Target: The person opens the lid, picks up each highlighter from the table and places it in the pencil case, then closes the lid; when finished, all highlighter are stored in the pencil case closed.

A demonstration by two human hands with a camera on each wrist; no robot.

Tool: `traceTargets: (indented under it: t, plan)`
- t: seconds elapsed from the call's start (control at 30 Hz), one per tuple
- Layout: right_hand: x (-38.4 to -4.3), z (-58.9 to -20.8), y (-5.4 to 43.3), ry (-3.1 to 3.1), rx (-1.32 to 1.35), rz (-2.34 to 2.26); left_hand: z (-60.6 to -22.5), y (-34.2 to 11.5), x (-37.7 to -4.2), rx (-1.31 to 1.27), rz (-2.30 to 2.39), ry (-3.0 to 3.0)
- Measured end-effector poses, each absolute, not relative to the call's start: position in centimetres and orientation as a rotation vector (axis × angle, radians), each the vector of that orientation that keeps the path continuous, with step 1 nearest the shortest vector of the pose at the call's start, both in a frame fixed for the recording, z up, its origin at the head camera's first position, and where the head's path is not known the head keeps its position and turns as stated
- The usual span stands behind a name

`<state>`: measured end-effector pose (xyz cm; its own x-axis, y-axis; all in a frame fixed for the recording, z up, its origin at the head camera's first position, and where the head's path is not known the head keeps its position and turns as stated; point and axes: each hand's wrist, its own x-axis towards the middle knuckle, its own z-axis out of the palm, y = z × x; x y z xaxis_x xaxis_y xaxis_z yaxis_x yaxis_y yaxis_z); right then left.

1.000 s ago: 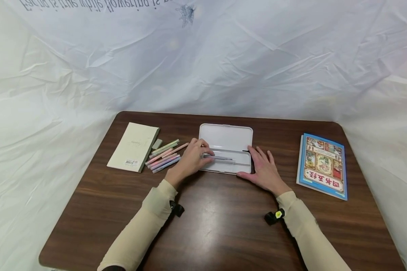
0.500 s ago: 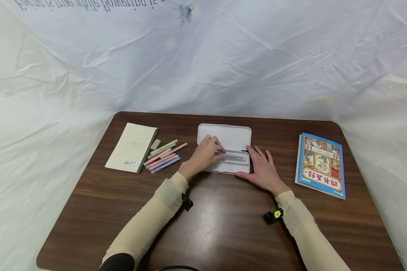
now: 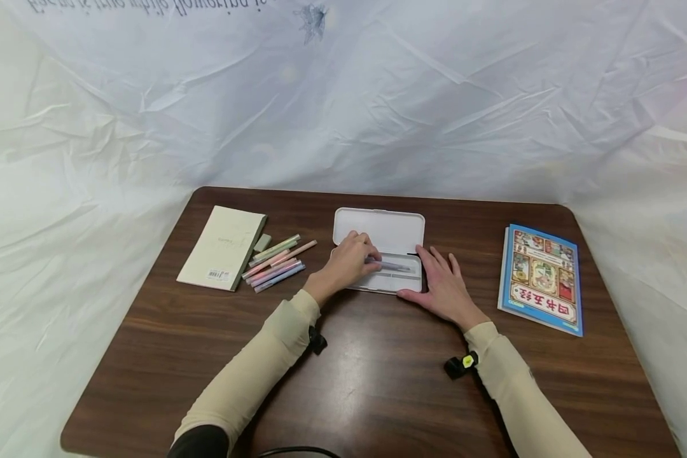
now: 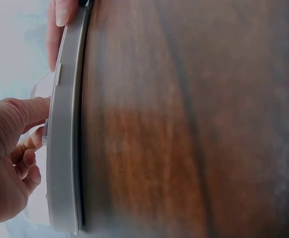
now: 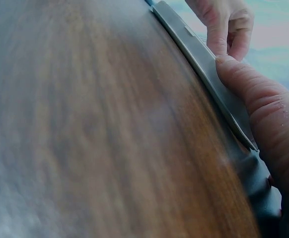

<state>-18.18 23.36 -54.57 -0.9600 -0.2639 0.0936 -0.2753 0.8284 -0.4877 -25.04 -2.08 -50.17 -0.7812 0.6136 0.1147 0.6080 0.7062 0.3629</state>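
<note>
A white pencil case [image 3: 386, 228] lies open on the table, its lid tipped back and its tray towards me. My left hand [image 3: 349, 262] reaches over the tray's left part. Thumb and fingers pinch a slim, clear-grey pen [image 3: 397, 266] lying lengthwise in the rear compartment; the hand covers its left end. In the left wrist view, the case wall [image 4: 64, 134] hides most of that pen. At the case's right end, my right hand [image 3: 448, 289] rests with straight, spread fingers by the rear corner. Its thumb [image 5: 251, 84] touches the front rim.
Left of the case lie several pastel pens [image 3: 275, 270] in a loose pile, with a grey-green eraser [image 3: 262, 242] behind. Beyond them sits a cream notebook [image 3: 222, 247]. A blue illustrated book [image 3: 544, 280] lies on the right of the brown table [image 3: 378, 388].
My left hand has shifted right with the pen, from the case's left edge to over its tray, then barely moved. My right hand has stayed at the case's right end.
</note>
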Motion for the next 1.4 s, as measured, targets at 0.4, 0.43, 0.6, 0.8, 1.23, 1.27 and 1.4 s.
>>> traceTargets:
  t: [0.4,0.43,0.6,0.8,1.23,1.27,1.4]
  plan:
    - [-18.3,-54.6,23.4,-2.971,0.447,0.798,-50.0,-2.3,-25.1,0.961,0.67,2.866]
    - [-18.3,-54.6,23.4,-2.971,0.447,0.799,-50.0,-2.5,-25.0,0.944,0.705,2.858]
    - [-18.4,-54.5,23.3,-2.973,0.452,0.811,-49.7,-4.5,-24.9,0.837,0.908,2.838]
    - [-18.3,-54.5,23.4,-2.977,0.454,0.812,-49.4,-8.5,-24.8,0.693,1.054,2.889]
    - [-18.4,-54.6,23.5,-2.991,0.452,0.808,-50.9,-17.7,-21.7,0.4,1.144,2.997]
    - [-18.4,-54.6,23.6,-2.991,0.45,0.806,-50.9,-18.1,-21.4,0.397,1.128,3.009]
    - [-18.4,-54.7,23.6,-2.985,0.454,0.813,-51.2,-19.8,-19.9,0.347,1.133,3.03]
